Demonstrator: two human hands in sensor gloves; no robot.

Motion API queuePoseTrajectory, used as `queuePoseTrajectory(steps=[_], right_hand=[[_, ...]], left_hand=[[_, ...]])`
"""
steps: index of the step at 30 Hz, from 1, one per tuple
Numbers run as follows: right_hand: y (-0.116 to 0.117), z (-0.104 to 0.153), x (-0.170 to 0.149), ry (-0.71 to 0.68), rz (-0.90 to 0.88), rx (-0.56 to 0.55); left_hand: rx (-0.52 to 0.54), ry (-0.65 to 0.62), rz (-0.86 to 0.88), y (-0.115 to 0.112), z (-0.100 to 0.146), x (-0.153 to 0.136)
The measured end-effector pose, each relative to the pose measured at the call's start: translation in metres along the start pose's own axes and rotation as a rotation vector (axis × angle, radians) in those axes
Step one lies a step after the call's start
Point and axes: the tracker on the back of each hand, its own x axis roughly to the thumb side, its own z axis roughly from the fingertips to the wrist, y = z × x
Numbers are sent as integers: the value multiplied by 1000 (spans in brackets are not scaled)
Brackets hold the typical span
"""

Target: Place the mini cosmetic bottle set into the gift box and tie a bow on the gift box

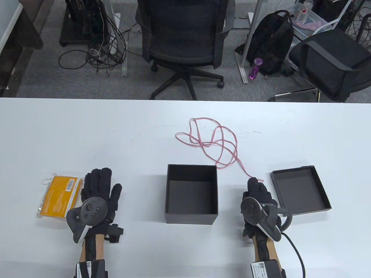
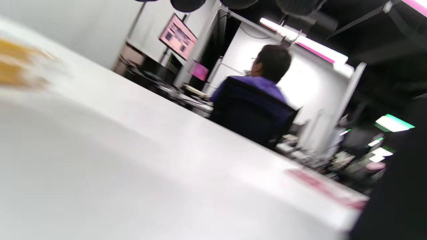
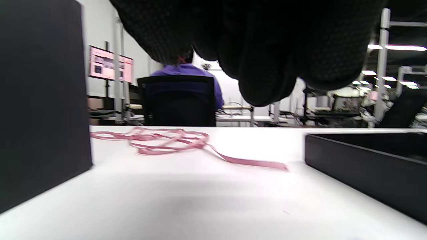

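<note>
An open black gift box (image 1: 191, 194) stands empty near the table's front middle; its wall (image 3: 40, 100) fills the left of the right wrist view. Its black lid (image 1: 300, 189) lies upturned to the right (image 3: 370, 163). A pink ribbon (image 1: 216, 142) lies loose behind the box (image 3: 173, 140). An orange packet, the cosmetic set in clear wrap (image 1: 59, 197), lies at the left, a blur (image 2: 13, 66) in the left wrist view. My left hand (image 1: 98, 188) lies flat beside the packet, holding nothing. My right hand (image 1: 258, 191) rests between box and lid, fingers relaxed, empty.
The white table (image 1: 116, 130) spans the view. Beyond its far edge stand office chairs (image 1: 185, 37), a black backpack (image 1: 269, 43) and floor cables. A seated person (image 3: 186, 76) shows far off in both wrist views.
</note>
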Motion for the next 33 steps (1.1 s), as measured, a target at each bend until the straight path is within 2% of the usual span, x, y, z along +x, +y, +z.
queuePoseTrajectory(steps=[2,5,9,13,19,25,33], right_hand=[[-2,1,10,-48,19,-10],[-1,2,20,-99,33,-9],[3,2,24,-126,51,-4],[5,3,25,-133,50,7],[8,2,26,-144,49,39],[9,2,25,-147,41,44],[9,2,23,-134,32,48]], left_hand=[[-48,74,-106,0,-4,-12],[-140,206,-158,-2,-11,-31],[-213,360,-158,-7,-15,-56],[-346,487,-122,-17,-17,-75],[-407,528,-215,-28,-17,-80],[-382,530,-238,-28,-16,-79],[-338,495,-394,-28,-18,-71]])
